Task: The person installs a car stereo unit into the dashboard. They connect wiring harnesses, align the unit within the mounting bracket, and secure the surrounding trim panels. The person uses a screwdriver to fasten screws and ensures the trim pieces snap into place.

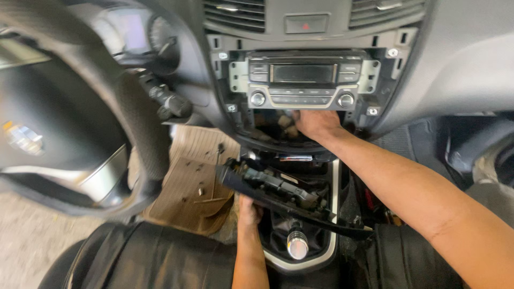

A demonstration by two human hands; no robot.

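Down in the head view, the right hand [315,122] reaches far into the dark hole just under the car radio [302,80]. Its fingers go inside, so I cannot tell if they are spread or pinching. The left hand [248,207] is near, under the loose black panel [278,194], and holds it up from below with fingers curled on its edge. That panel lies tilted across the middle, just above the shiny gear knob [297,244]. A big steering wheel [80,118] sits on the left.
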